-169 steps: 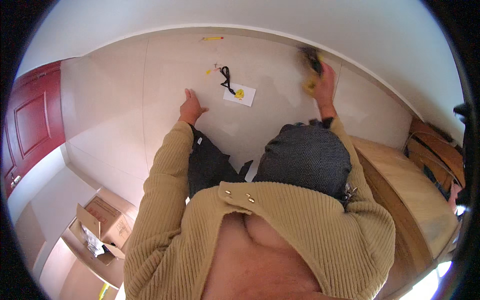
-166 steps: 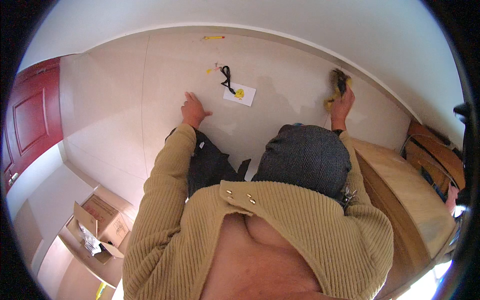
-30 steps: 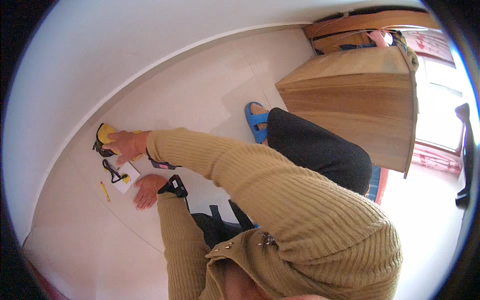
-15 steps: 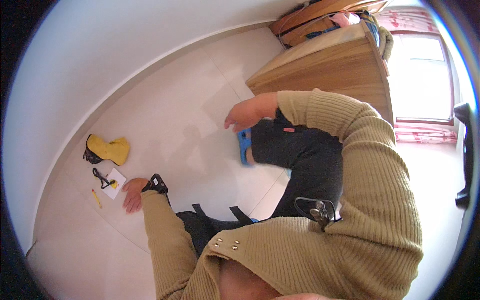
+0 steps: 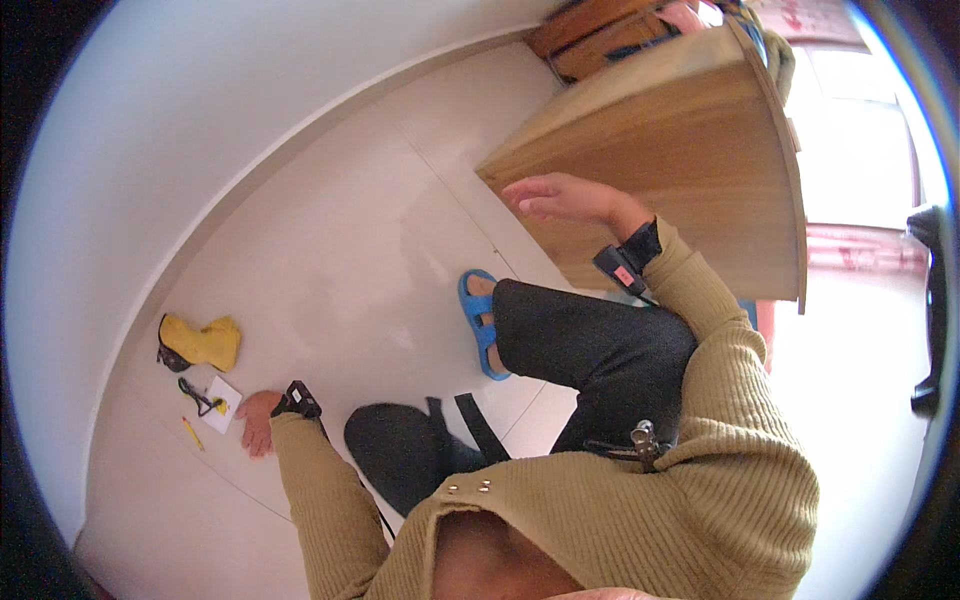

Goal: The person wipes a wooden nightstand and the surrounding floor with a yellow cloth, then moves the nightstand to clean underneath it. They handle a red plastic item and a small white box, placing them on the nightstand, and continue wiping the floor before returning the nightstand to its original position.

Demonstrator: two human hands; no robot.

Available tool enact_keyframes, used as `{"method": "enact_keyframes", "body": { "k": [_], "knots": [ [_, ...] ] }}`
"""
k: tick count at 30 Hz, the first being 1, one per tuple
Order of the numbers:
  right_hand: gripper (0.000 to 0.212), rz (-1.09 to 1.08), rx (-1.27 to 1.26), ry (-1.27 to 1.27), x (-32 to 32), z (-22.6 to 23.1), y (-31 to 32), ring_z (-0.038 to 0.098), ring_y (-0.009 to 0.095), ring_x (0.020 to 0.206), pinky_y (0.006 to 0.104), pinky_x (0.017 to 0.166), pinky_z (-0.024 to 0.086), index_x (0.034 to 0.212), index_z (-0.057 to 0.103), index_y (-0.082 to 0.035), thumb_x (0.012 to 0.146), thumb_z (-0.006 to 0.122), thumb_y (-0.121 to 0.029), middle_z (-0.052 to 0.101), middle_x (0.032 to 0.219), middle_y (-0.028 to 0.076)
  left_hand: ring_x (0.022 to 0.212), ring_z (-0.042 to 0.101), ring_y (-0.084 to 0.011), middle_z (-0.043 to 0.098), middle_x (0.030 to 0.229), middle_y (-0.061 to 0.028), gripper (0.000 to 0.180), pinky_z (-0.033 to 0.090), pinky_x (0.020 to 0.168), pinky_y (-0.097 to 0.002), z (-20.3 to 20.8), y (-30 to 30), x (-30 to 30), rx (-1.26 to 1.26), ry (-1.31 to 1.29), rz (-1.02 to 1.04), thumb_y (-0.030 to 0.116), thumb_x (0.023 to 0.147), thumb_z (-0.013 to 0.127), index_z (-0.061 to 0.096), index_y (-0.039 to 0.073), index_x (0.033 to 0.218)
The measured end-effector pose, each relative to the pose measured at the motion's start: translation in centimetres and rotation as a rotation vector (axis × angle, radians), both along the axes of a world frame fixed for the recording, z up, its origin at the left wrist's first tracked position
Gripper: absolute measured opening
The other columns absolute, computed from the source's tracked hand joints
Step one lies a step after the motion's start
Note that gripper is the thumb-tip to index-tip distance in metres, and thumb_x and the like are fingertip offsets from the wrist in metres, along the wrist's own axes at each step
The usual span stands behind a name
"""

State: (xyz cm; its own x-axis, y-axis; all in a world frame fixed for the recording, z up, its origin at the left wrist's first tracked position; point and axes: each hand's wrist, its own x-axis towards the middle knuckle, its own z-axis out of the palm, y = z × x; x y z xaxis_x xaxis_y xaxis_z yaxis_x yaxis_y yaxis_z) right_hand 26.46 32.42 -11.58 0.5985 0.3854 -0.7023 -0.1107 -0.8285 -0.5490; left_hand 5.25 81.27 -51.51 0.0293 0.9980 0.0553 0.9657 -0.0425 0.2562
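My left hand [image 5: 258,424] is at the left, its fingers spread and resting on or just above the pale floor. Nothing is in it. Beside it lies a white card [image 5: 226,408] with a small yellow thing and a black looped strap [image 5: 194,396] on or next to it. A thin yellow stick like a pencil [image 5: 192,433] is a little further left. Beyond them sits a crumpled yellow cloth pouch [image 5: 206,343] with a black end. My right hand [image 5: 562,197] is held out in the air with fingers stretched and empty, in front of the wooden furniture panel.
A wooden cabinet or bed end [image 5: 660,160] stands at the far right, with clothes and pink cloth behind it. A white wall [image 5: 200,130] curves along the left and back. My foot in a blue sandal [image 5: 480,325] is between my hands. A bright window [image 5: 865,150] is at the right.
My right hand has swung up and right, from over my foot to before the wooden panel. My left hand has stayed beside the card. The view has shifted slightly.
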Motion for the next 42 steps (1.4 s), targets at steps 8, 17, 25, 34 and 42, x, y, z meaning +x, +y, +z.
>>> {"method": "enact_keyframes", "body": {
  "k": [8,17,25,34,42],
  "knots": [
    [0.041,0.020,-0.113,-0.272,-6.1,10.2,-1.1,0.053,0.022,0.103,0.0335,0.088,0.041,0.122,0.047,-0.003,0.089,0.050,-0.027,0.056,0.115,0.014,0.126,0.027,-0.0413,0.028,0.135,-0.0278,0.072,0.022,0.102,-0.0506,0.6,-0.6,2.8,-0.028,-0.094,-0.180,0.055,0.085,0.030,0.032,-0.001,0.130],
    [0.042,0.032,-0.196,-0.289,-15.0,19.8,-1.1,0.055,0.024,0.101,0.0331,0.085,0.044,0.125,0.046,-0.006,0.089,0.050,-0.029,0.055,0.116,0.012,0.126,0.027,-0.0413,0.029,0.135,-0.0277,0.074,0.021,0.102,-0.0508,-0.3,-0.3,1.6,-0.002,-0.051,-0.198,0.057,0.084,0.029,0.033,-0.001,0.130],
    [0.038,-0.047,0.019,-0.182,-17.7,12.1,-5.1,0.055,0.023,0.098,0.0322,0.083,0.044,0.122,0.046,-0.004,0.089,0.049,-0.022,0.057,0.110,0.014,0.126,0.027,-0.0414,0.029,0.135,-0.0276,0.075,0.021,0.102,-0.0510,2.0,-2.2,-1.6,0.171,0.107,-0.131,0.059,0.084,0.028,0.033,0.000,0.129],
    [0.036,-0.096,0.073,0.041,-17.7,5.7,-1.3,0.056,0.019,0.096,0.0305,0.084,0.043,0.119,0.049,-0.005,0.089,0.050,-0.023,0.059,0.106,0.011,0.124,0.029,-0.0427,0.030,0.133,-0.0294,0.072,0.023,0.101,-0.0501,6.3,-6.1,-3.5,0.280,0.064,-0.319,0.055,0.086,0.032,0.031,-0.001,0.131],
    [0.033,-0.174,0.082,0.067,-17.2,2.7,-0.3,0.057,0.020,0.090,0.0308,0.080,0.044,0.116,0.051,-0.005,0.089,0.050,-0.024,0.061,0.098,0.012,0.122,0.031,-0.0452,0.030,0.133,-0.0307,0.071,0.024,0.098,-0.0550,7.6,-6.4,-3.3,0.306,0.102,-0.336,0.053,0.086,0.035,0.033,-0.003,0.129]
  ]
}}
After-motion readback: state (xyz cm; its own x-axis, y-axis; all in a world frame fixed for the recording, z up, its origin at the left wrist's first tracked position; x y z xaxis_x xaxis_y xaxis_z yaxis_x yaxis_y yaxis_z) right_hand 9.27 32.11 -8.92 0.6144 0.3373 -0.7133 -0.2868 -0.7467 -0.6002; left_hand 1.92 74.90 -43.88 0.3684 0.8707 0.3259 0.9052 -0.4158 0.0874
